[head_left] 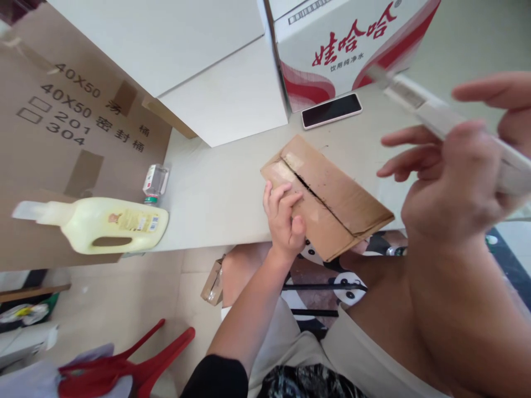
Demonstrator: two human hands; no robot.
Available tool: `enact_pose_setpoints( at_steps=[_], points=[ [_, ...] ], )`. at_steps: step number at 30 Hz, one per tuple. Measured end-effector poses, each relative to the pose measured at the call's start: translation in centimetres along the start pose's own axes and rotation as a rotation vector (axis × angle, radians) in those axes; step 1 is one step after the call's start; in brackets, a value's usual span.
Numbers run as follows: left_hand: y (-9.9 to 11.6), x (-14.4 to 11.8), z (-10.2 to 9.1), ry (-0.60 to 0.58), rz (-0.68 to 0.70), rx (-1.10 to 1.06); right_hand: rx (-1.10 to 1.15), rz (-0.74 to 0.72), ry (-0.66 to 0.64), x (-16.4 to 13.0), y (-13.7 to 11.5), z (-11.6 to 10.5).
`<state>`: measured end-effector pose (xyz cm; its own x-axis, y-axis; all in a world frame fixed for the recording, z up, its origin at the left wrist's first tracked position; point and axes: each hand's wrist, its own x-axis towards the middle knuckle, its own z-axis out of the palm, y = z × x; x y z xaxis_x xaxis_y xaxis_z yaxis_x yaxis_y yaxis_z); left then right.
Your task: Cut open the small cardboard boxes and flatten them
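While left hand (284, 218) rests on flat brown cardboard box (332, 200) at near edge of tabletop (207, 204), fingers slightly spread, right hand (456, 177) pinches slim white cutter (433, 110), clear of box. Top seam (305, 184) parted, dark gap showing; flaps (350, 202) not yet lifted, contents unseen.

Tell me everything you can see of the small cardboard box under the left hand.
The brown cardboard box is oblong, with patches of clear tape. A dark, ragged gap runs lengthwise along its upper face; no contents show. It sits slantwise at the near edge of the table, a corner jutting past, the left hand touching its upper face.
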<state>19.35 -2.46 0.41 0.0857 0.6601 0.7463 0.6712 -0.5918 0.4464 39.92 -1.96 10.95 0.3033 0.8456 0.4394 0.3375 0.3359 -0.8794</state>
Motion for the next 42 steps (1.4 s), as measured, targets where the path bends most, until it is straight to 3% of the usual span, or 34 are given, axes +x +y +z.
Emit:
enact_pose_setpoints(
  at_steps=[1,3,6,10,13,16,20,25,28,34,37,42],
  points=[
    [-0.4,-0.4,-0.5,-0.004,-0.01,0.003,0.007,-0.017,0.079,0.2,0.6,0.3],
    [-1.4,-1.5,-1.8,-0.022,-0.037,0.006,-0.102,-0.004,0.059,0.5,2.4,1.1],
    [-2.9,-3.1,-3.8,-0.04,-0.159,-0.027,-0.432,0.135,-0.267,0.9,5.9,2.5],
    [-3.8,-3.8,-5.2,-0.024,-0.59,-0.263,-0.616,0.244,-0.55,0.8,8.7,3.8],
    [-3.3,-3.4,-5.6,0.037,-0.965,-0.584,-0.597,0.268,-0.604,0.6,8.7,4.2],
    [-2.8,-2.7,-6.2,0.112,-1.137,-0.767,-0.432,0.262,-0.63,0.6,7.9,4.3],
    [-3.0,-1.6,-7.2,0.152,-1.189,-0.825,-0.162,0.339,-0.632,0.8,6.8,4.0],
    [-3.5,-0.9,-7.7,0.064,-1.329,-0.805,0.173,0.426,-0.538,0.7,6.3,3.6],
    [-3.5,-0.9,-7.6,0.065,-1.357,-0.812,0.326,0.447,-0.6,0.6,6.1,3.3],
    [-3.4,0.2,-7.8,0.138,-1.292,-0.757,0.282,0.526,-0.744,0.7,5.1,3.0],
    [-3.0,1.0,-9.2,0.176,-1.231,-0.801,0.163,0.578,-0.675,0.5,5.2,3.2],
    [-2.3,0.0,-10.6,-0.018,-1.143,-0.882,0.199,0.615,-0.506,-0.1,6.4,4.5]
  ],
)
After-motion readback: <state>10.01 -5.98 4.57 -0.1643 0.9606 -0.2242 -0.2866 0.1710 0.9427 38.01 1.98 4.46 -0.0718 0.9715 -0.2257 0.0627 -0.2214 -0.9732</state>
